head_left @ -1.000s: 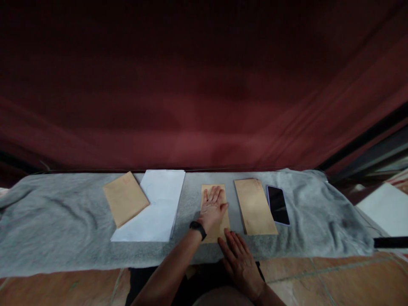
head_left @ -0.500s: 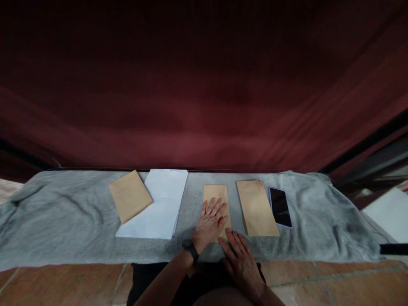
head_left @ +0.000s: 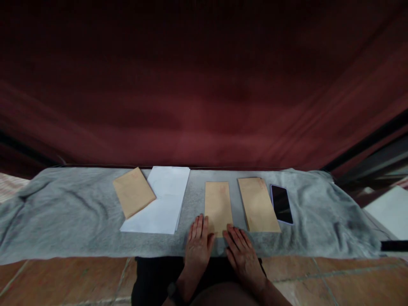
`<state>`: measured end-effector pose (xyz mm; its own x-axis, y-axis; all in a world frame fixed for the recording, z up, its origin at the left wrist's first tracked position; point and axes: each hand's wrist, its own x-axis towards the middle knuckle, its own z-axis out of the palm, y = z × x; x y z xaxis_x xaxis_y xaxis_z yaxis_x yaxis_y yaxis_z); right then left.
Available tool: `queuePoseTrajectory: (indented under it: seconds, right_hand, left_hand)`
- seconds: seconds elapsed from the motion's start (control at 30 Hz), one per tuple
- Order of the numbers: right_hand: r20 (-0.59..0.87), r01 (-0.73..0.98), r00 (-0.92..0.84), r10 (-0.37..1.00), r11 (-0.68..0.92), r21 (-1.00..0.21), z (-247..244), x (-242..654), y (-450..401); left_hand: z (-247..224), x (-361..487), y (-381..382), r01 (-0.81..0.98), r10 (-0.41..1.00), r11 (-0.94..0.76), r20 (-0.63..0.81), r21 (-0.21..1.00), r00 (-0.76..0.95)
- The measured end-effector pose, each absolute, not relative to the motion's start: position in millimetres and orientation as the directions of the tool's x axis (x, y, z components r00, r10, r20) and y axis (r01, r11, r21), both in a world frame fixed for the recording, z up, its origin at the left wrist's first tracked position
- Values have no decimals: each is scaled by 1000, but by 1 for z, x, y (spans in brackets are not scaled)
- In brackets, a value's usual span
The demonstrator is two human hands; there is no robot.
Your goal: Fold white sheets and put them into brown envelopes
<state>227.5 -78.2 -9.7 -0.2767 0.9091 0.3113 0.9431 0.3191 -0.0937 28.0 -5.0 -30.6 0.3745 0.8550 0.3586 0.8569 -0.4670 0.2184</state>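
Two bare hands frame a flat brown envelope point(head_left: 218, 199) at the centre of a grey, cloth-covered worktop point(head_left: 86, 212), its long sides running from 12 o'clock, straight ahead of the person, to 6. The left hand point(head_left: 196, 244) lies palm down at the envelope's 7 o'clock corner, fingers straight and close together, thumb spread apart, index fingertip at the paper's edge. At 5 o'clock the right hand point(head_left: 244, 255) is stretched out palm down, fingers slightly apart, tips over the near corner. Faint reddish marks show near the envelope's 1 o'clock corner; whether anything is inside cannot be told.

At 3 o'clock sits the right pile point(head_left: 259, 208), more brown envelopes stacked a little unevenly, top end leaning toward 11, contents hidden from this spot. Just beyond it, also at 3, a phone point(head_left: 282, 204) in a pale purple case rests with its dark screen up.

Toward 9 o'clock are white sheets point(head_left: 165, 208), several deep. The left pile point(head_left: 134, 193), brown envelopes set askew, overlaps them with one corner and lies partly on the worktop; what these hold cannot be seen either. A dark red surface point(head_left: 197, 106) rises at 12.
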Motion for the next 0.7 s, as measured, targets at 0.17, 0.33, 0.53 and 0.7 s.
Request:
queuePoseTrajectory:
  seconds: [0.17,0.33,0.53,0.7]
  right_hand:
    - [302,943,-256,918,305,-129,-7,224,-71]
    - [288,950,-206,935,262,-170,-6,215,-64]
    - [241,970,-92,966,142,-199,2,208,-59]
    - [274,914,-18,961,127,-386,30,215,-43]
  left_hand:
    - [-20,39,-6,812,916,-386,289,438,279]
    - [-8,42,10,608,987,-161,116,778,113]
    - [8,57,10,-39,970,202,-195,979,144]
    - [44,69,3,-209,959,277,-256,938,122]
